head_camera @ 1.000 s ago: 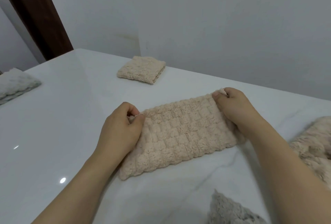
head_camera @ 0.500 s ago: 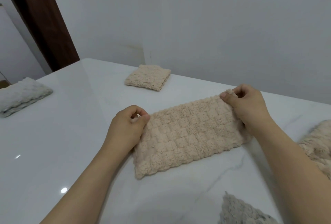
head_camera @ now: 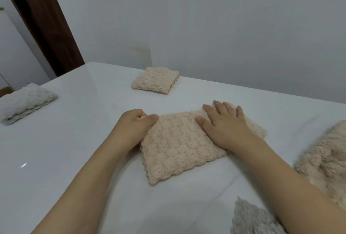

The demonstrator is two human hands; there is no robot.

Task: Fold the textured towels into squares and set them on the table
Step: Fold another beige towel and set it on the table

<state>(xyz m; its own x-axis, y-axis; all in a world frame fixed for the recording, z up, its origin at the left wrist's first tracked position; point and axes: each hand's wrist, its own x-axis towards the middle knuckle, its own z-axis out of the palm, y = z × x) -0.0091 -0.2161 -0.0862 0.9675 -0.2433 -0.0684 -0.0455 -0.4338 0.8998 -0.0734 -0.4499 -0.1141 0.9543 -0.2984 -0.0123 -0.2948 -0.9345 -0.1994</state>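
A beige waffle-textured towel [head_camera: 179, 145] lies flat at centre, folded to a rectangle. A folded beige square towel [head_camera: 155, 80] sits at 12 o'clock, a folded white towel [head_camera: 24, 102] at 9, unfolded beige [head_camera: 325, 164] and grey towels [head_camera: 252, 218] at 4.

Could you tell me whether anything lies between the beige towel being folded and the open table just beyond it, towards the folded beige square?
Nothing visible does. The beige towel lies under both hands: the left hand grips its left edge, the right hand lies flat on it. Bare table separates it from the folded beige square.
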